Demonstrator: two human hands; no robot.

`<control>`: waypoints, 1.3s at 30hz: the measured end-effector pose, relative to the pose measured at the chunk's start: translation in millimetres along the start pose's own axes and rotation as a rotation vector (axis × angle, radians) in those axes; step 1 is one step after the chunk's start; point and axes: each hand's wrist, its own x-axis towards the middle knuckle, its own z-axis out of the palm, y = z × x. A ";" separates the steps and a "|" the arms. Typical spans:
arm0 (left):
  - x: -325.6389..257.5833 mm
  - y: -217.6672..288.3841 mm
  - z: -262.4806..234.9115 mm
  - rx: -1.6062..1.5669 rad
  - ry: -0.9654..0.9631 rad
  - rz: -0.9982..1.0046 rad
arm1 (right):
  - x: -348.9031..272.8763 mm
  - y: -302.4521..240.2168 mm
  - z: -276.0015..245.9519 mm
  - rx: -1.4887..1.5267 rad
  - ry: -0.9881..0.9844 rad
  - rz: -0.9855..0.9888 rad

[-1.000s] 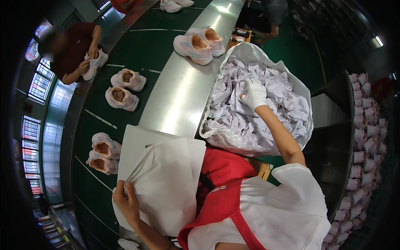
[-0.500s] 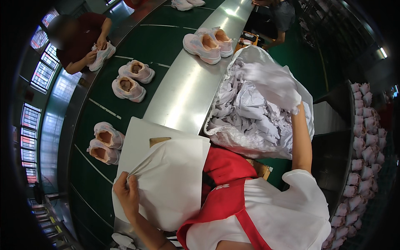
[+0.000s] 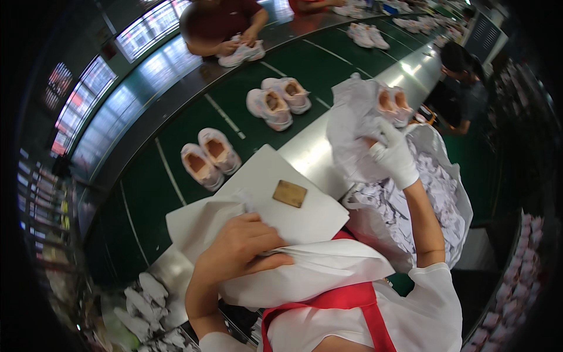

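Observation:
My bare left hand [image 3: 246, 243] is closed on a sheet of white paper [image 3: 334, 264], folding it back toward my body. Beneath lies a stack of white paper [image 3: 267, 167] with a small brass-coloured block [image 3: 290, 194] on top. My right hand [image 3: 394, 158], in a white glove, grips a loosely crumpled sheet of paper [image 3: 349, 132]. That sheet hangs over the metal ledge, partly in front of a pair of pale pink shoes [image 3: 394, 104]. Below the right hand stands a white plastic bag [image 3: 460, 193] filled with crumpled paper.
Beyond the metal ledge [image 3: 311, 149] runs a green conveyor [image 3: 193, 117] carrying pairs of pale shoes [image 3: 211, 158]. Across it a person [image 3: 226, 26] handles a shoe; another person [image 3: 466, 88] sits at the far right. Crumpled white pieces [image 3: 143, 305] lie at lower left, and many shoes [image 3: 516, 270] line the right.
My view has turned. My right hand has carried the crumpled paper from above the bag to over the metal ledge. My left hand has pulled the sheet toward me, uncovering the brass-coloured block.

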 end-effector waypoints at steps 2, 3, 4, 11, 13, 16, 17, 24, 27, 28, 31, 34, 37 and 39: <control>8.6 15.2 1.0 0.171 0.148 -0.043 | 10.1 -44.2 48.0 -0.174 -0.431 -0.104; 14.9 16.9 4.4 0.285 0.310 -0.054 | 8.1 -54.7 74.1 -0.066 -0.569 -0.246; 6.5 14.6 5.1 0.354 0.401 -0.090 | 10.2 -69.5 84.0 0.018 -0.747 -0.183; -46.6 6.1 -3.1 0.410 0.512 -0.341 | 15.8 -81.5 143.9 0.292 -1.036 0.008; -64.2 7.3 -3.3 0.450 0.570 -0.457 | 27.8 -79.4 148.7 0.333 -1.079 -0.103; -70.8 8.1 -14.8 0.580 0.743 -0.560 | 56.1 -72.8 127.6 0.318 -0.842 -0.205; -76.2 7.5 -19.8 0.648 0.816 -0.609 | 58.1 -68.2 126.9 0.322 -0.639 -0.011; -64.0 4.4 -11.3 0.704 0.875 -0.461 | -7.3 -131.9 132.7 -0.075 -0.219 -0.614; -48.2 10.3 5.7 0.074 0.988 -0.360 | -15.9 -124.8 162.2 -0.154 -0.392 -0.540; -43.1 9.1 10.6 -0.194 1.027 -0.307 | -18.2 -112.2 175.1 -0.067 -0.404 -0.488; -36.5 -1.6 19.3 -0.722 1.179 -0.239 | -30.2 -95.6 195.1 0.659 -0.750 0.023; -33.6 -29.6 25.2 -0.765 1.187 -0.253 | -28.1 -76.6 205.6 0.674 -0.778 0.058; -33.8 -18.6 20.6 -0.418 1.100 -0.379 | -14.3 -73.1 197.1 0.608 -0.676 0.089; -41.3 -7.5 26.4 0.092 0.941 -0.509 | -6.8 -76.3 188.3 0.530 -0.533 0.056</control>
